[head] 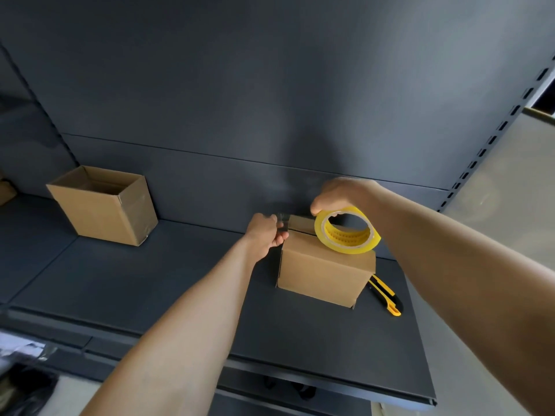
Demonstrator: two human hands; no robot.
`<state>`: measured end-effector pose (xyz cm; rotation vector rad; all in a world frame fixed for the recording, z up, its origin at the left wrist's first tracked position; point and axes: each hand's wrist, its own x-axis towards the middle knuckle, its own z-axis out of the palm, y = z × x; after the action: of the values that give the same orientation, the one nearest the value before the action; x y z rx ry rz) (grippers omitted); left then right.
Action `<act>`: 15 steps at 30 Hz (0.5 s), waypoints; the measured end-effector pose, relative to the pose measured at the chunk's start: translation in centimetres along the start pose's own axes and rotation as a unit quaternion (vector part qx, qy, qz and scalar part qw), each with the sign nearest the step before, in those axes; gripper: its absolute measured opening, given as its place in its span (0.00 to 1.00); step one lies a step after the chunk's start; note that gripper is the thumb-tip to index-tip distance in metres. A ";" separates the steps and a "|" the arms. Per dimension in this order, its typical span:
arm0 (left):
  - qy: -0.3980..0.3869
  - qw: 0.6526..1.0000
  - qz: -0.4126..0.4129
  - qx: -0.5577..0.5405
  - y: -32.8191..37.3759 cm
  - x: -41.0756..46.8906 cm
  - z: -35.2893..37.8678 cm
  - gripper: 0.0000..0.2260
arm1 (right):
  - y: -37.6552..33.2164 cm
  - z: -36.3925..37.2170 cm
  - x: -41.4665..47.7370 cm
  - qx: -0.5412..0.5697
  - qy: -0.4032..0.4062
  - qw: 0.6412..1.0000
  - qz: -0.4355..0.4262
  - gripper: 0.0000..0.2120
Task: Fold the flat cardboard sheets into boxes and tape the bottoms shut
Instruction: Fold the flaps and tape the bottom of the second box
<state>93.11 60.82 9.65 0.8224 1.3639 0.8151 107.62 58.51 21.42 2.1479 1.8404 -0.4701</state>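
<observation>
**Taping the bottom seam of the second box**

You are working on a dark, matte metal shelf point(180, 280), smooth and flat, with a slotted upright at its right edge. An open-topped box point(105, 205) of plain brown corrugated card is sitting well to the left, flaps up; it looks already done.

The box in hand point(324, 274) is standing bottom-up near the middle of the shelf, a small squarish carton with crisp edges. You are in the middle of the taping step: a glossy, clear strip of tape point(297, 225) is stretching across its upturned bottom.

Your right hand point(339, 196) is curling over the rim of the tape roll point(345, 232), a yellow-cored ring of shiny film resting on the box's top face. Your left hand point(265, 232) is pinching the loose tape end at the box's far-left edge.

By my reading, the next move calls for pressing that end down over the edge, then drawing the roll along the seam under tension.

A slim yellow-and-black utility knife point(386, 295) is lying just beside the box on the right, ready for the cut.
</observation>
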 end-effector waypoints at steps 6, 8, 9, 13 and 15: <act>-0.010 1.000 0.009 0.026 -0.2 1.3 -0.9 0.09 | -1.5 0.2 1.5 -0.018 -0.022 1.000 0.002 0.15; -0.014 1.000 0.007 0.025 -0.3 1.6 -1.4 0.10 | -2.1 0.3 1.8 -0.024 -0.029 0.999 0.001 0.16; -0.017 0.999 0.008 0.026 -0.4 1.7 -1.5 0.10 | -2.3 0.3 1.9 -0.027 -0.029 0.999 0.003 0.15; -0.030 0.999 0.009 0.031 -0.9 2.2 -1.9 0.10 | -2.8 0.7 2.4 -0.039 -0.026 0.999 0.018 0.14; -0.028 0.999 0.003 0.033 -1.2 2.5 -2.2 0.09 | -3.2 0.8 2.7 -0.049 -0.023 0.998 0.027 0.14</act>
<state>91.01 62.42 7.29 0.8943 1.3450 0.7503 104.81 61.07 19.56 2.0983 1.7398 -0.4049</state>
